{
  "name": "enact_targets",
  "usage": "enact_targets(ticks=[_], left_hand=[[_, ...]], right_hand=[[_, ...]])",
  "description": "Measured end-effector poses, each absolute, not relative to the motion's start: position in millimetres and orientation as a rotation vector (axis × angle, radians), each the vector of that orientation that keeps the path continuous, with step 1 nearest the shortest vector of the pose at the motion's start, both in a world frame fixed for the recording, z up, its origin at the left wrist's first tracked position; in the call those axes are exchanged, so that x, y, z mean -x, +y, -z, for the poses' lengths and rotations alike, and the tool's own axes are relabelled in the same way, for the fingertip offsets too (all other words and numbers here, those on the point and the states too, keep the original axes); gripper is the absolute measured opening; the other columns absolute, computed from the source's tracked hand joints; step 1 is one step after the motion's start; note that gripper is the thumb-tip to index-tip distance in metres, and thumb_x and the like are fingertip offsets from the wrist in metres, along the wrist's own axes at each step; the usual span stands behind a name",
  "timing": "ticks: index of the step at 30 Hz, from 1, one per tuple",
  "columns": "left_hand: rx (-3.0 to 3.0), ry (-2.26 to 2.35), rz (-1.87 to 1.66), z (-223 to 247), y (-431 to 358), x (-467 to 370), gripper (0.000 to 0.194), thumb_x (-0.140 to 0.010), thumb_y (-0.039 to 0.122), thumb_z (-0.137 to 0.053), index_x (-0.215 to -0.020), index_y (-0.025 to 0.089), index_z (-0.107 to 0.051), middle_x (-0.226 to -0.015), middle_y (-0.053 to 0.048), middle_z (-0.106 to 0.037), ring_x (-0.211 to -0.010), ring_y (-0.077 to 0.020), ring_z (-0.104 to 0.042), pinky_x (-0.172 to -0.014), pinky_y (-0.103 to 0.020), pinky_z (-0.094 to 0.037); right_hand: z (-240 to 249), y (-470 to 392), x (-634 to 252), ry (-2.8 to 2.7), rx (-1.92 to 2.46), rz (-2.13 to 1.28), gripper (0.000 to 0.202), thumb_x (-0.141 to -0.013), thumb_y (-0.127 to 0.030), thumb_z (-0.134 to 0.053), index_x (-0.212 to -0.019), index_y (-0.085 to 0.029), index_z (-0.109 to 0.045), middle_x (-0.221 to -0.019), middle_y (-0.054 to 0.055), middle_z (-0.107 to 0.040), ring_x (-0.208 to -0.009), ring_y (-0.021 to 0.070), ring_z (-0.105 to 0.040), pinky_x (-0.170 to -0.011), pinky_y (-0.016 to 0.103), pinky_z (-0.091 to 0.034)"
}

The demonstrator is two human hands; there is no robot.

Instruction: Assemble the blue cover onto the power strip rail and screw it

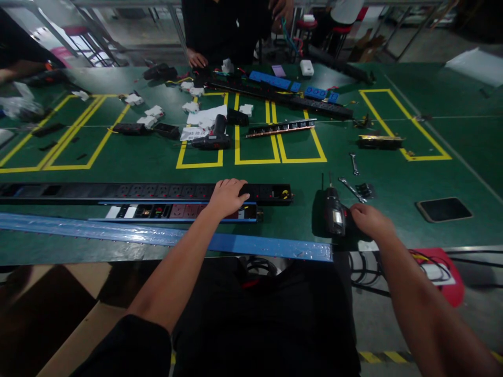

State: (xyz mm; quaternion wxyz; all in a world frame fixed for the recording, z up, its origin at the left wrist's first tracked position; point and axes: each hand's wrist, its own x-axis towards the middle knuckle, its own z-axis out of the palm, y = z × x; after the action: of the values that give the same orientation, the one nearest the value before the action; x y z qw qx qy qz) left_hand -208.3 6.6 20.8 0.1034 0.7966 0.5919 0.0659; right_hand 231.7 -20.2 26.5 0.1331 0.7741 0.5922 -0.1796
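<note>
My left hand [228, 198] lies on a long black power strip [165, 191] with a row of sockets, its fingers reaching over the far edge. Just in front of that strip, partly covered by my left wrist, is a blue-edged power strip [183, 211] with dark red sockets. A long blue rail [275, 246], shiny as if under film, runs along the table's near edge. On the right, my right hand [371, 221] is closed around the handle end of a cordless drill [335, 213]. The drill lies on the green table, bit pointing away from me.
Two wrenches [354, 163] [351, 189] and a smartphone [444, 209] lie to the right. Farther back are another cordless drill [214, 136], a metal-edged strip [281, 128], blue socket modules [271, 79] and white connectors [155, 111]. A co-worker [220, 31] stands across the table.
</note>
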Motion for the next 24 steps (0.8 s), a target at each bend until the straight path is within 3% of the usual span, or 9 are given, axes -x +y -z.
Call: enact_targets(ticks=[10,13,19,24], left_hand=[[-2.488,1.648,-0.363,-34,-28,192,0.047,-0.095,0.038,-0.044,-0.138,0.021,-0.05,-0.142,-0.011,-0.051,-0.133,-0.0285,-0.042,-0.113,-0.049,-0.027],[-2.538,1.414,-0.31,-42,-56,176,0.05,-0.095,0.047,-0.044,-0.14,0.024,-0.049,-0.147,-0.008,-0.047,-0.139,-0.0269,-0.037,-0.117,-0.048,-0.022],[-2.569,1.167,-0.149,-34,-97,158,0.08,-0.082,0.075,-0.05,-0.144,0.025,-0.043,-0.154,-0.01,-0.04,-0.142,-0.0302,-0.034,-0.118,-0.049,-0.022],[-2.599,1.159,-0.091,-25,-103,155,0.087,-0.074,0.077,-0.058,-0.142,0.026,-0.046,-0.15,-0.01,-0.046,-0.139,-0.0322,-0.038,-0.116,-0.049,-0.023]], right_hand=[[-27,-20,-232,1.722,-2.246,0.528,0.045,-0.092,-0.038,-0.028,-0.105,-0.022,-0.068,-0.114,0.013,-0.067,-0.101,0.0309,-0.062,-0.077,0.038,-0.045],[-26,-20,-232,1.72,-2.234,0.522,0.045,-0.092,-0.04,-0.029,-0.104,-0.022,-0.068,-0.112,0.013,-0.067,-0.1,0.0303,-0.062,-0.076,0.037,-0.045],[-26,-21,-233,1.755,-2.237,0.517,0.043,-0.091,-0.039,-0.03,-0.101,-0.023,-0.069,-0.106,0.012,-0.068,-0.095,0.0285,-0.063,-0.074,0.035,-0.045],[-27,-22,-232,1.758,-2.248,0.487,0.045,-0.091,-0.039,-0.029,-0.101,-0.022,-0.069,-0.107,0.013,-0.069,-0.097,0.0299,-0.063,-0.075,0.037,-0.045]])
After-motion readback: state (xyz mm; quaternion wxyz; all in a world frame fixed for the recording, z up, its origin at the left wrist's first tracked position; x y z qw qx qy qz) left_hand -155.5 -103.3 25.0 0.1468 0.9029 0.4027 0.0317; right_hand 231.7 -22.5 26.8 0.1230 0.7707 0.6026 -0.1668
